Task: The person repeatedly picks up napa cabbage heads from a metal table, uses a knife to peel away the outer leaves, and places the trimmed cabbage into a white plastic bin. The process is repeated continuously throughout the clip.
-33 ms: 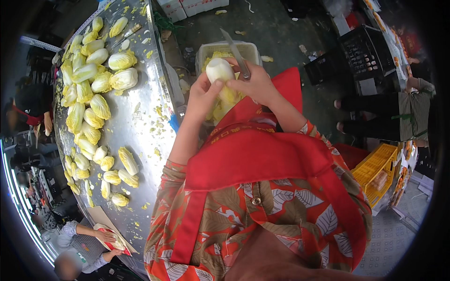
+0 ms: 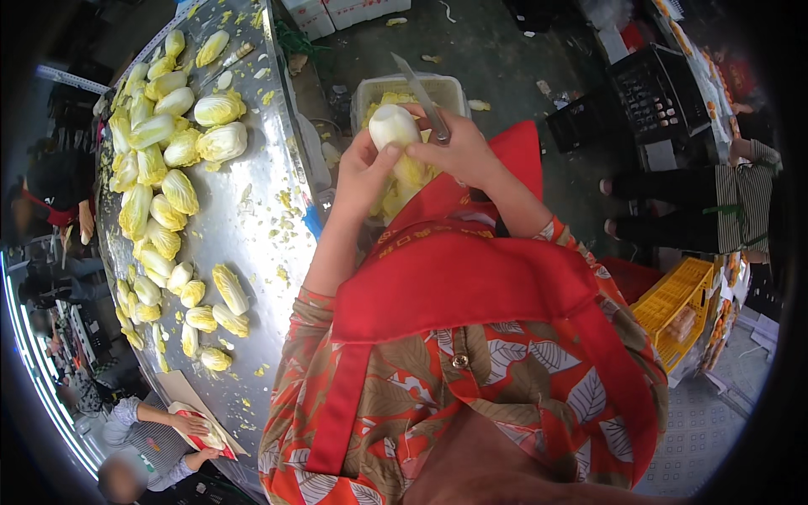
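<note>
My left hand [image 2: 364, 172] is closed around a small napa cabbage [image 2: 393, 126], its white base up and its yellow leaves down. On the cabbage's other side my right hand [image 2: 459, 151] steadies it with the thumb. A knife [image 2: 417, 86] with a grey blade is gripped in that same hand, its tip pointing up and away from the cabbage. Under both hands stands a pale plastic basket [image 2: 459, 97] holding yellow cabbage leaves. Part of the cabbage is hidden behind my fingers.
A metal table [image 2: 252, 181] at my left bears many cabbages [image 2: 180, 191] and leaf scraps. At its near end a co-worker's hands [image 2: 189, 423] rest on a red and white package. Yellow crates [image 2: 673, 311] and black crates [image 2: 661, 94] stand at right, near another person [image 2: 673, 202].
The knife's tip has tilted slightly to the left. My hands and the cabbage stay nearly where they were.
</note>
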The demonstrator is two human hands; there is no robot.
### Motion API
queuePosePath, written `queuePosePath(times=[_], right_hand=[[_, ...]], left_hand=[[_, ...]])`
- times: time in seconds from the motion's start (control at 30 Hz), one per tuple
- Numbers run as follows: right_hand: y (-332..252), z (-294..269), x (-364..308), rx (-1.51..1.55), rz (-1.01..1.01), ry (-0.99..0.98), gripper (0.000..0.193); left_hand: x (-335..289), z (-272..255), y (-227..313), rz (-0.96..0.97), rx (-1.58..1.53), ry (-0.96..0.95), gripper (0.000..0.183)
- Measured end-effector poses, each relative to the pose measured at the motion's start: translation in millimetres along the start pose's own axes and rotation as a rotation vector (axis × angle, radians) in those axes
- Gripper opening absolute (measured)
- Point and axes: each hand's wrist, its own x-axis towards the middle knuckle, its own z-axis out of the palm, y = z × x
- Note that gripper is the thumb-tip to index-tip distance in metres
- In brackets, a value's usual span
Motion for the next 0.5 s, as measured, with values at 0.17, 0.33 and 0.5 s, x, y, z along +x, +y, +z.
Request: queuePosePath(times=[0.17,0.33,0.5], right_hand=[[6,-5,2,-0.081,-0.051,-0.033,0.057],[11,3,2,-0.083,-0.056,0.020,0.052],[10,5,2,0.068,-0.025,-0.038,0.054]], left_hand=[[0,2,5,0.049,-0.032,0.020,0.044],[2,1,2,0.047,0.080,0.038,0.048],[1,0,2,0.086,0.122,0.050,0.060]])
